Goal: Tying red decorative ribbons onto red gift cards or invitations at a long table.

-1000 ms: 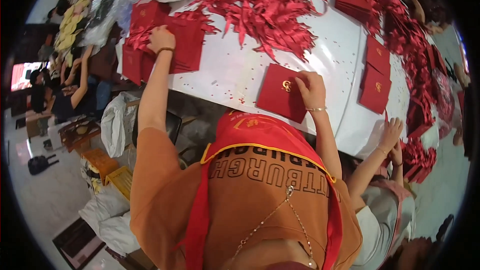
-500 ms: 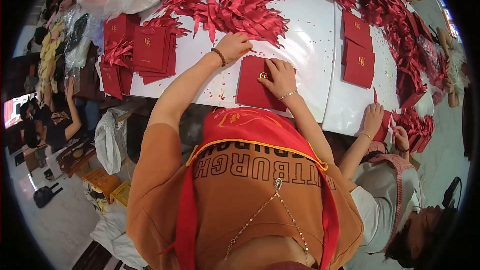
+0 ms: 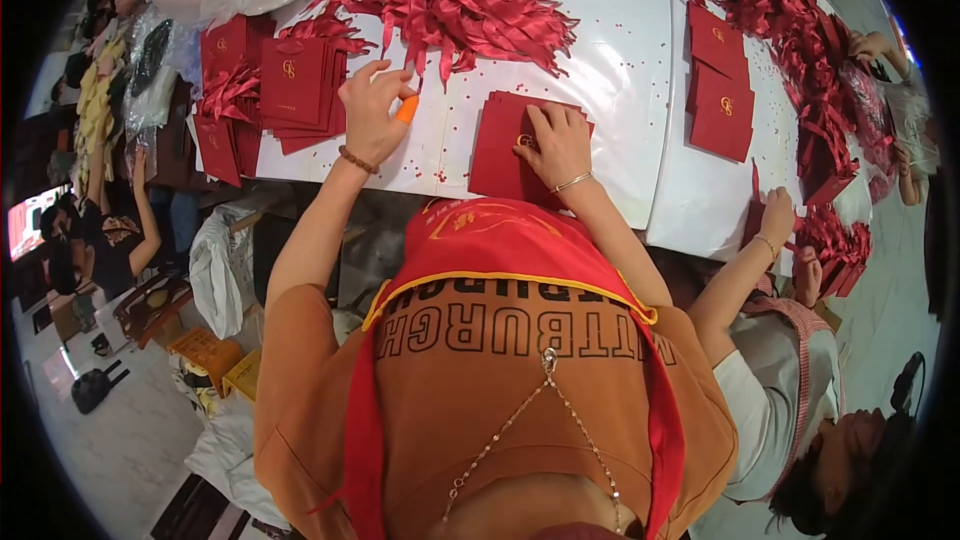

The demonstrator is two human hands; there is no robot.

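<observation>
On the white table, the right hand presses flat, fingers spread, on the red folder; the left hand should pinch one ribbon cleanly.

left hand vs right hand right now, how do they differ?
The left hand is raised at the edge of the ribbon pile, fingers pinched at a ribbon end; the right hand lies flat, palm down, on the stack of red paper bags. The left has an orange cover on one fingertip and a beaded bracelet; the right wears a thin gold bangle. Both are over the white table.
</observation>
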